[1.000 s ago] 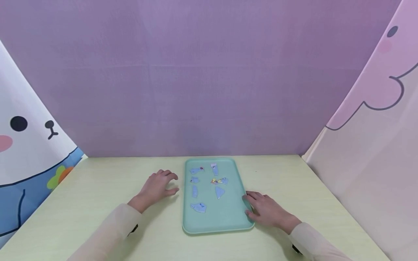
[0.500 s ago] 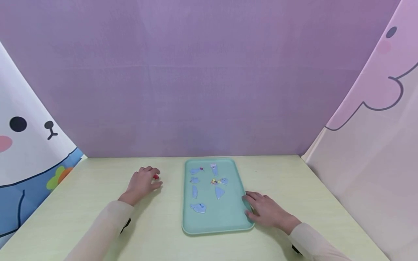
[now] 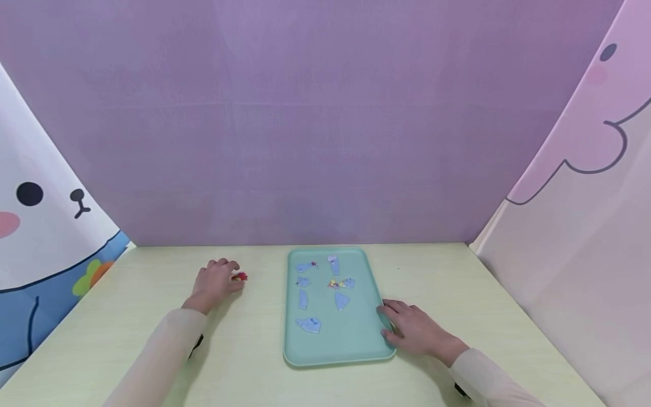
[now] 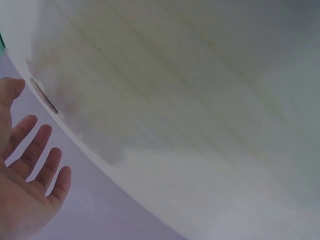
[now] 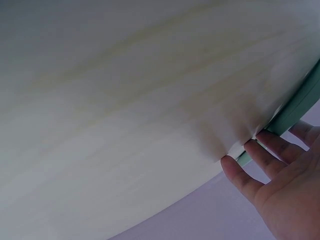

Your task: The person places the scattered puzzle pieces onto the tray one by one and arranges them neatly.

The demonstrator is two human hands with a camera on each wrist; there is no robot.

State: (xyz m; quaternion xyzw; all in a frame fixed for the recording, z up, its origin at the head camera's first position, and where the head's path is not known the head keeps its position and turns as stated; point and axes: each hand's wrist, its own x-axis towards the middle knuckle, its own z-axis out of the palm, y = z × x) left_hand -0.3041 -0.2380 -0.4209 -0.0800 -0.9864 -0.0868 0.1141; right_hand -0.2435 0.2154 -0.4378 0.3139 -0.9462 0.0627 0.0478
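A small flat red and multicoloured piece lies on the table left of the tray. My left hand is right beside it, thumb and fingers spread around its left side. In the left wrist view those fingers are loosely extended, and the piece shows as a thin sliver on the tabletop. My right hand rests at the right rim of a green tray. In the right wrist view its fingertips touch the tabletop by the tray's edge. Several blue puzzle-like pieces lie in the tray.
The pale wooden table ends at a purple backdrop. A printed animal curtain borders it on the left and a pink and white one on the right. Among the tray pieces, one bears a yellow figure.
My left hand has moved left, away from the tray, and the red piece has come into view beside its fingers. My right hand and the tray have stayed put.
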